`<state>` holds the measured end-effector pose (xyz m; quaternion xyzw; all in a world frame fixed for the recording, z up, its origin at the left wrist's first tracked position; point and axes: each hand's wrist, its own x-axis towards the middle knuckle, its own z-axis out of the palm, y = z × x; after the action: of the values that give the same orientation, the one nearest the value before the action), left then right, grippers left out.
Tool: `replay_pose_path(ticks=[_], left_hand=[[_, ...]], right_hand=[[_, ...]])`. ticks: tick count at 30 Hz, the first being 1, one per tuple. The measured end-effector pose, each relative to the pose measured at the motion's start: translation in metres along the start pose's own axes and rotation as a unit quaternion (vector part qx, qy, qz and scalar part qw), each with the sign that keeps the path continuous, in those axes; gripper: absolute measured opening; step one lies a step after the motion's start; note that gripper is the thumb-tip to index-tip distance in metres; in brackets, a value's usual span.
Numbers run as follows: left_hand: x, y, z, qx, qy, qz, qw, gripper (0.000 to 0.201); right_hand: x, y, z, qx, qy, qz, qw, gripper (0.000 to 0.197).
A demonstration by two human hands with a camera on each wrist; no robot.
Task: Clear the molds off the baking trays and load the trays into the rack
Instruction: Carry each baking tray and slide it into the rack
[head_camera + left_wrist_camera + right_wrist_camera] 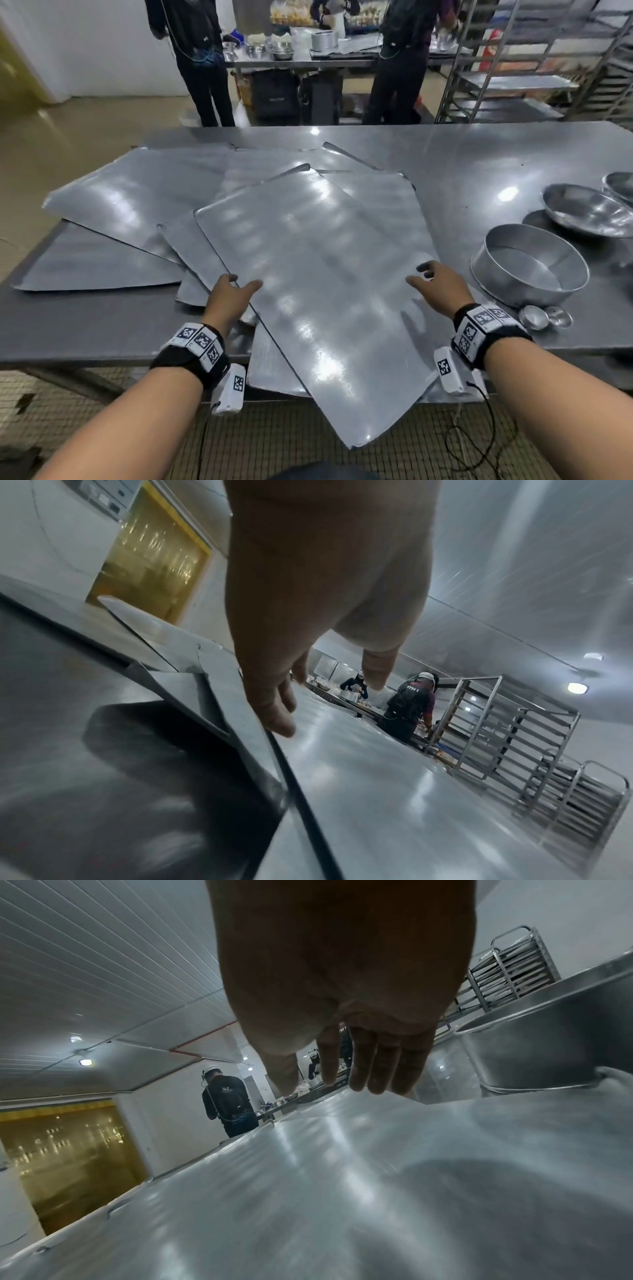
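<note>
Several flat metal baking trays lie piled on the steel table (479,161). The top tray (315,267) lies askew, and its near corner hangs over the table's front edge. My left hand (241,282) is at this tray's left edge, thumb on top and fingers straight down at the rim (274,723). My right hand (423,274) reaches the right edge with straight fingertips (369,1085) touching the tray (342,1191). Neither hand grips anything. On the table to the right stand a round cake tin (531,267), shallow dishes (585,209) and two small molds (534,317).
A steel tray rack (507,68) stands beyond the table at the back right and also shows as the rack (507,723). Two people (202,51) stand at a far table with bowls. The round tin (548,1047) sits close to my right hand.
</note>
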<state>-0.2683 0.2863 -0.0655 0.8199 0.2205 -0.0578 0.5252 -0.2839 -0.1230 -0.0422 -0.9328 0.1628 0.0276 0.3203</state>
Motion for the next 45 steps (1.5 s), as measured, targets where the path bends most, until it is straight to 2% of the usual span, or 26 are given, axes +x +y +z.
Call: replay_pose_path(ticks=[7, 11, 17, 24, 28, 31, 35, 36, 39, 40, 43, 45], left_hand=[[0.029, 0.012, 0.005, -0.028, -0.005, -0.054, 0.998, 0.094], [0.039, 0.009, 0.017, -0.054, 0.02, -0.081, 0.995, 0.094], [0.046, 0.01, 0.027, -0.026, 0.086, -0.105, 0.99, 0.078], [0.055, 0.015, 0.031, -0.018, 0.134, -0.153, 0.979, 0.079], [0.056, 0.017, 0.037, -0.035, 0.161, -0.176, 0.971, 0.077], [0.061, 0.016, 0.041, -0.043, 0.171, -0.192, 0.965, 0.074], [0.063, 0.018, 0.044, -0.036, 0.177, -0.207, 0.962, 0.073], [0.062, 0.021, 0.046, -0.035, 0.178, -0.21, 0.961, 0.067], [0.063, 0.025, 0.051, -0.04, 0.176, -0.218, 0.959, 0.03], [0.061, 0.03, 0.053, -0.045, 0.175, -0.211, 0.961, 0.027], [0.063, 0.036, 0.055, -0.057, 0.175, -0.197, 0.963, 0.047], [0.066, 0.036, 0.054, -0.052, 0.171, -0.19, 0.966, 0.039]], right_hand=[[0.034, -0.025, 0.005, -0.027, -0.022, 0.001, 0.999, 0.049], [0.067, -0.032, 0.008, -0.037, -0.054, 0.002, 0.998, 0.053], [0.146, -0.036, 0.024, -0.045, -0.104, -0.012, 0.993, 0.063], [0.247, -0.044, 0.052, -0.08, -0.136, -0.061, 0.986, 0.076], [0.284, -0.052, 0.065, -0.086, -0.13, -0.093, 0.983, 0.076], [0.301, -0.058, 0.073, -0.066, -0.134, -0.109, 0.983, 0.065], [0.313, -0.059, 0.081, -0.043, -0.14, -0.102, 0.984, 0.071], [0.316, -0.058, 0.082, -0.038, -0.142, -0.1, 0.984, 0.07], [0.32, -0.058, 0.081, -0.032, -0.155, -0.096, 0.983, 0.067], [0.321, -0.059, 0.08, -0.032, -0.157, -0.095, 0.983, 0.065], [0.325, -0.06, 0.077, -0.033, -0.163, -0.084, 0.982, 0.064], [0.327, -0.061, 0.073, -0.03, -0.173, -0.074, 0.982, 0.07]])
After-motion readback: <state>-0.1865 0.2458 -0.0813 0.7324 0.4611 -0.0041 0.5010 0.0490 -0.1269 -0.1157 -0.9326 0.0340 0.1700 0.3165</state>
